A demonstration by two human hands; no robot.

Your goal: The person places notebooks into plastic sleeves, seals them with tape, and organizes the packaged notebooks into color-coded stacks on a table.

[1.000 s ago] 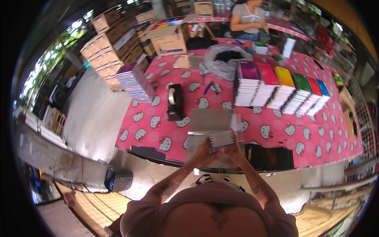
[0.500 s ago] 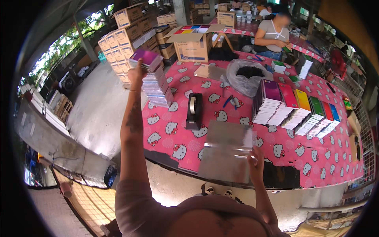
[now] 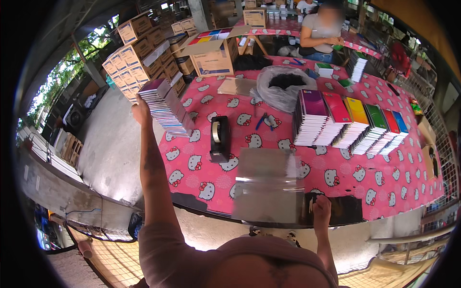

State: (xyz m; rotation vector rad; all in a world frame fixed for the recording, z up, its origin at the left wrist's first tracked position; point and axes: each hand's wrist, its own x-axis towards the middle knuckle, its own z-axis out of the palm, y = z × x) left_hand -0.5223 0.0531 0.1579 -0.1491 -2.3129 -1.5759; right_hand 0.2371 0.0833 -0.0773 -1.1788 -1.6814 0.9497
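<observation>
At the left table edge stands a tall, leaning stack of spiral notebooks (image 3: pixel 165 108) with a purple cover on top. My left hand (image 3: pixel 140 113) lies against the upper left side of this stack, open, its fingers partly hidden. My right hand (image 3: pixel 321 210) is curled closed over the black strip at the near table edge, with nothing visible in it. Left of it lie clear plastic sheets (image 3: pixel 269 199), flat on the pink table cover, with shiny folds across the middle. A black tape dispenser (image 3: pixel 220 139) stands between the stack and the sheets.
Notebook stacks (image 3: pixel 312 120) in several colours line the right side. Behind them are a plastic bag with black contents (image 3: pixel 285 84), blue-handled pliers (image 3: pixel 261 121) and brown cardboard (image 3: pixel 236 86). An open carton (image 3: pixel 211 60) stands at the far left; a person (image 3: pixel 321 33) sits across the table.
The purple notebooks my left hand held are now on the stack, and that hand has slid down to its side. My right hand has left the plastic sheets and curled closed.
</observation>
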